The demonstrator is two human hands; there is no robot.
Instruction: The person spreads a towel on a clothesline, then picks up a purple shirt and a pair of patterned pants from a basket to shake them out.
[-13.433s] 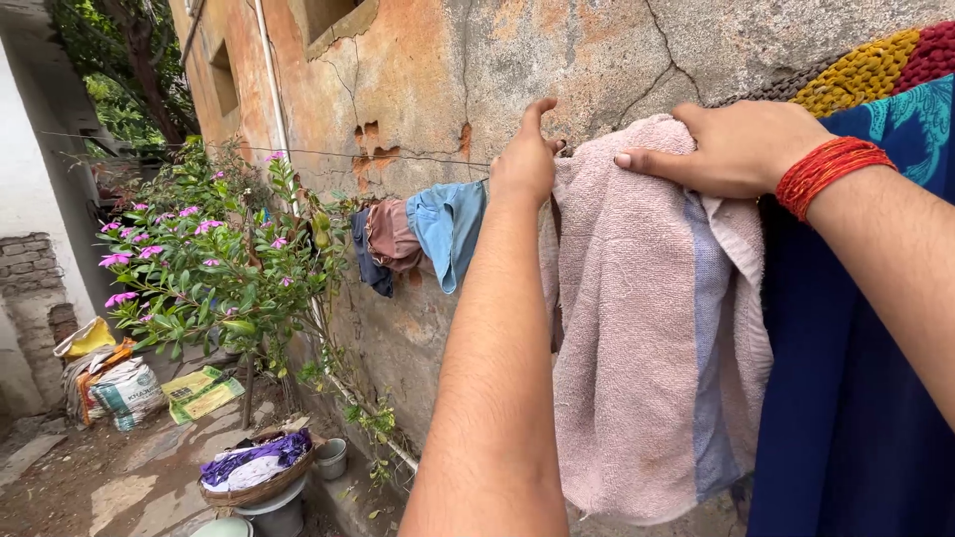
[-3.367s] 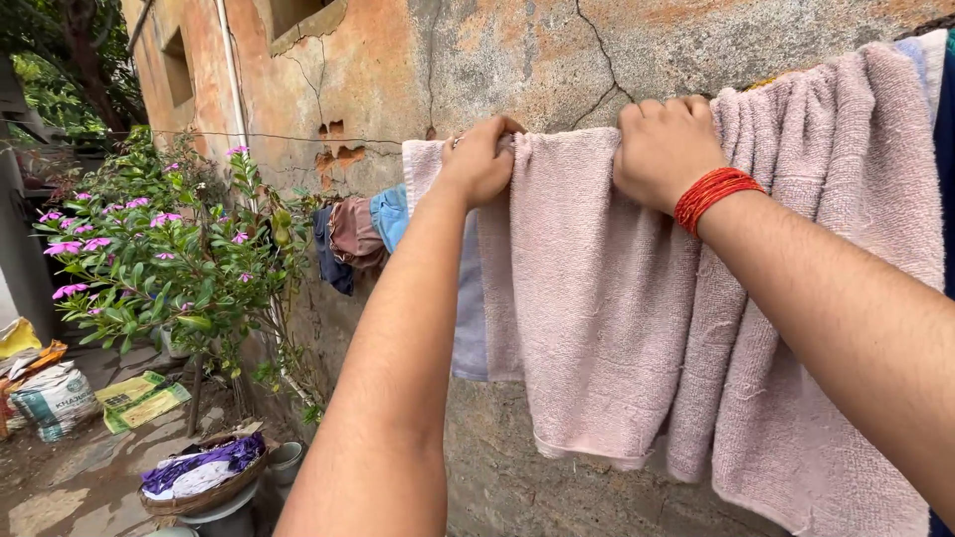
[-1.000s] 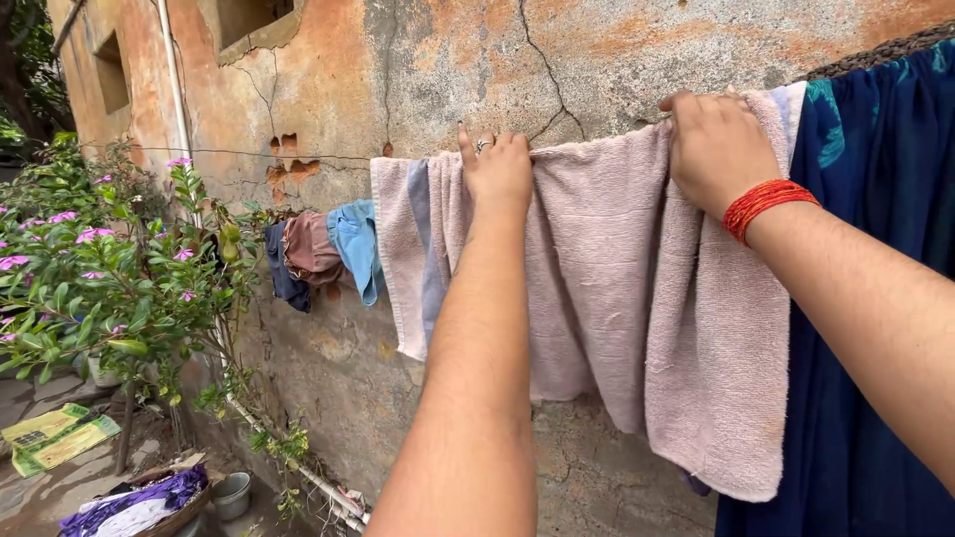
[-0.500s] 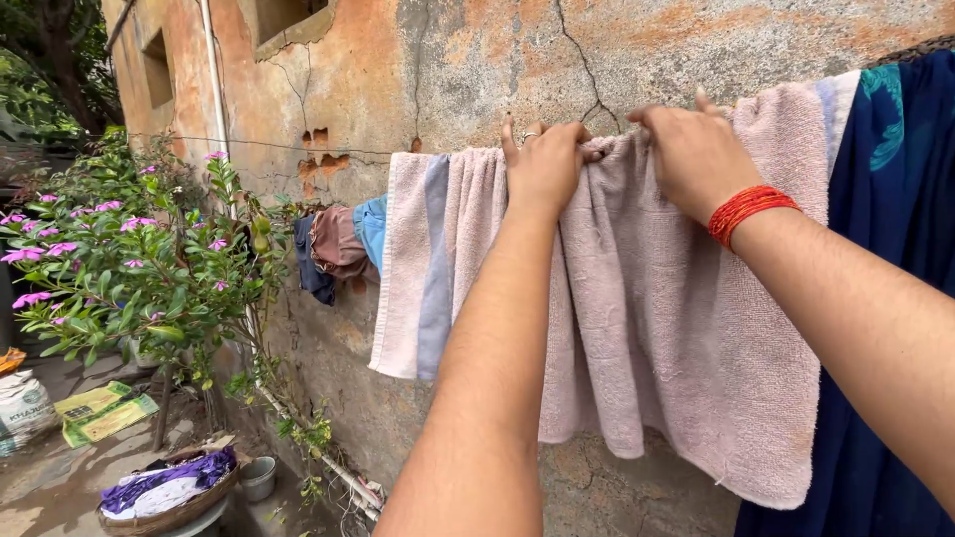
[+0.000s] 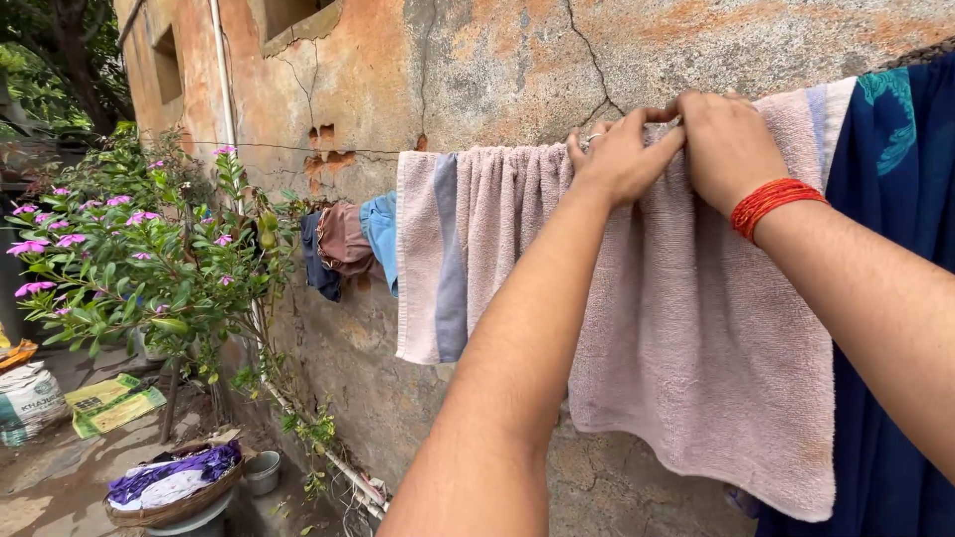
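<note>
Up at twelve o'clock, the left hand and the right hand meet, thumbs touching, both pinched shut on the top fold of a pale pink towel where it drapes over a thin wire line strung along the cracked wall, so the cloth hangs evenly down both sides. Toward nine o'clock small garments bunch on the same line beside a flowering bush, a laundry basket sits low at seven o'clock, and a dark blue cloth hangs just beside the towel at three.
</note>
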